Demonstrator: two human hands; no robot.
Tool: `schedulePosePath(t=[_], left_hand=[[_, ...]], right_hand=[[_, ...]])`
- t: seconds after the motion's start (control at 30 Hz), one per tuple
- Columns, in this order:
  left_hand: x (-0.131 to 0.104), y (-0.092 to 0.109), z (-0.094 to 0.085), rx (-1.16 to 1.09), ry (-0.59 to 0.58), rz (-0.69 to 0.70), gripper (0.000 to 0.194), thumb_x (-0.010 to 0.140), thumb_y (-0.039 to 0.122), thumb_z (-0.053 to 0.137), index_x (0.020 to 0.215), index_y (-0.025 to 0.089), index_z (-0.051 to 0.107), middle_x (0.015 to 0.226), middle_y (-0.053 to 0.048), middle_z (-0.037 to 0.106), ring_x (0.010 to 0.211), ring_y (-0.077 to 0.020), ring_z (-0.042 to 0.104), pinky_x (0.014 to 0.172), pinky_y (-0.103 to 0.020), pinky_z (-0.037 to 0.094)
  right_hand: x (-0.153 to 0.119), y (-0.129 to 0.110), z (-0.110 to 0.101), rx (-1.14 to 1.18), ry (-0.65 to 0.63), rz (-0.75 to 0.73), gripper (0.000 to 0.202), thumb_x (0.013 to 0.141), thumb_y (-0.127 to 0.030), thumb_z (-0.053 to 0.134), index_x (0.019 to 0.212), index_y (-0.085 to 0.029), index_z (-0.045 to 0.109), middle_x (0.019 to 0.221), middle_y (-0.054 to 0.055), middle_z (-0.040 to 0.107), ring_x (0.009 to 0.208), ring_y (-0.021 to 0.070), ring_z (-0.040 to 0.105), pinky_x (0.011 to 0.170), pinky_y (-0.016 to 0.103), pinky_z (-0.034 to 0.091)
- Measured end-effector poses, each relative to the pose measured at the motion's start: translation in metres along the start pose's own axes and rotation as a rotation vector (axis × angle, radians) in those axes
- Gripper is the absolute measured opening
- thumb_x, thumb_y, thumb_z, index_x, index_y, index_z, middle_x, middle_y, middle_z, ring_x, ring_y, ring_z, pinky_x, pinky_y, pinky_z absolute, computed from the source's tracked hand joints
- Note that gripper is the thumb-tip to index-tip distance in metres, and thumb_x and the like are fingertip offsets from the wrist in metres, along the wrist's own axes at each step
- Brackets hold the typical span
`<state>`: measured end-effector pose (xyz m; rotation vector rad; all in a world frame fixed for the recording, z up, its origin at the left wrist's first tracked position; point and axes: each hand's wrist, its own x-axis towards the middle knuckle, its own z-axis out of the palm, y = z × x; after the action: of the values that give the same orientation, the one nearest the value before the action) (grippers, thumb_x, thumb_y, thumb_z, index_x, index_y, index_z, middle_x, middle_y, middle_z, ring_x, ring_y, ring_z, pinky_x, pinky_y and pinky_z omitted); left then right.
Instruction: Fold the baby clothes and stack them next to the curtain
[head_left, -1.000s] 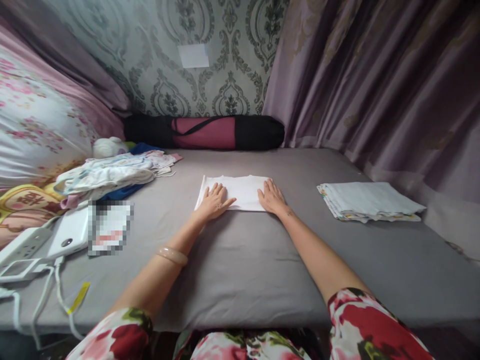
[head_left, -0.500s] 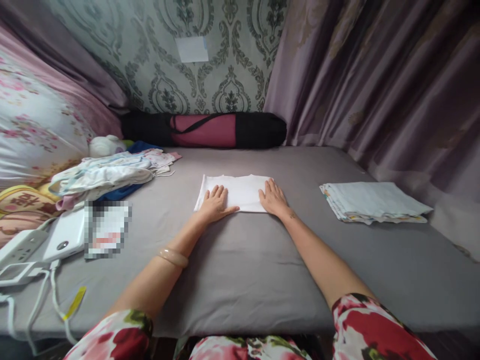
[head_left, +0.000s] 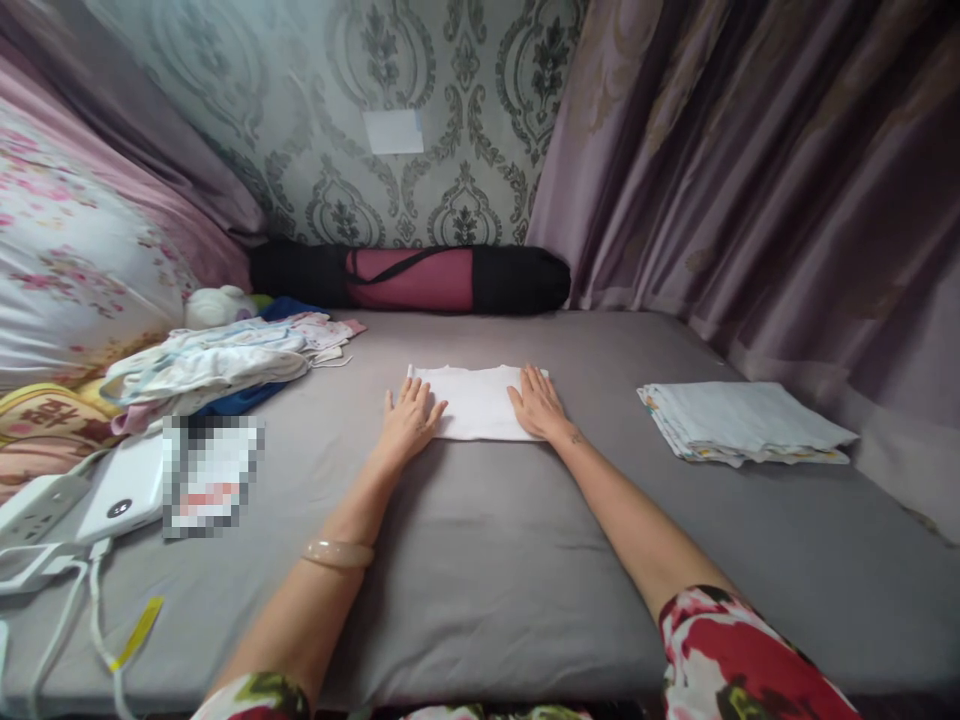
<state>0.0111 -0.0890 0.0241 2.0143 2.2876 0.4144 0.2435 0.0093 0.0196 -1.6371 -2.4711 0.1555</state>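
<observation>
A white folded cloth [head_left: 478,405] lies flat on the grey sheet, straight ahead of me. My left hand [head_left: 409,415] rests over its left edge, palm down with the fingers spread. On the cloth's right end lies my right hand [head_left: 538,402], also palm down, with fingers stretched out. Neither hand grips anything. Parts of the cloth's two side edges are hidden under the hands.
To the right sits a folded stack of pale cloths [head_left: 750,420]. A pile of baby clothes [head_left: 217,355] is on the left, near a white power bank [head_left: 127,485], a power strip [head_left: 41,510] and cables. A long black-and-maroon bag [head_left: 412,278] lies along the wall.
My left hand has shifted left, from on top of the cloth to its left edge. My right hand stays at the right end. The view has tilted slightly upward.
</observation>
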Motion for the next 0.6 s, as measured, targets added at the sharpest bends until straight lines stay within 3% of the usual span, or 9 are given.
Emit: schedulePosePath(t=[0.17,0.3,0.43,0.6], left_hand=[[0.000,-0.013,0.008,-0.043,-0.086,0.011,0.053,0.097,0.047,0.031,0.139,0.016,0.038,0.154,-0.018,0.031,0.145,-0.0308,0.020,0.112,-0.058,0.020],[0.001,-0.022,0.010,-0.111,-0.101,0.001,0.054,0.097,0.046,0.032,0.140,0.015,0.037,0.155,-0.017,0.029,0.146,-0.0292,0.019,0.114,-0.056,0.018],[0.003,-0.031,0.014,-0.157,-0.054,-0.009,0.052,0.097,0.044,0.033,0.141,0.016,0.038,0.153,-0.016,0.033,0.145,-0.0270,0.022,0.115,-0.051,0.021],[0.005,-0.040,0.022,-0.189,0.036,-0.008,0.052,0.096,0.041,0.035,0.140,0.014,0.041,0.152,-0.016,0.036,0.143,-0.0279,0.027,0.114,-0.049,0.026]], right_hand=[[0.006,0.005,0.015,0.012,-0.044,0.036,0.068,0.099,-0.044,0.017,0.149,0.000,0.026,0.158,0.016,0.020,0.146,0.0247,0.013,0.118,0.036,0.013],[0.007,0.007,0.012,0.000,-0.074,0.040,0.067,0.099,-0.043,0.018,0.150,0.000,0.024,0.158,0.015,0.018,0.146,0.0246,0.012,0.118,0.036,0.013],[0.008,-0.004,-0.002,-0.045,-0.109,0.047,0.065,0.098,-0.040,0.025,0.149,0.001,0.026,0.157,0.017,0.020,0.146,0.0266,0.015,0.118,0.040,0.012],[0.007,-0.032,-0.002,-0.044,-0.010,-0.076,0.062,0.099,-0.039,0.022,0.149,-0.003,0.030,0.158,0.014,0.020,0.146,0.0236,0.013,0.118,0.039,0.008]])
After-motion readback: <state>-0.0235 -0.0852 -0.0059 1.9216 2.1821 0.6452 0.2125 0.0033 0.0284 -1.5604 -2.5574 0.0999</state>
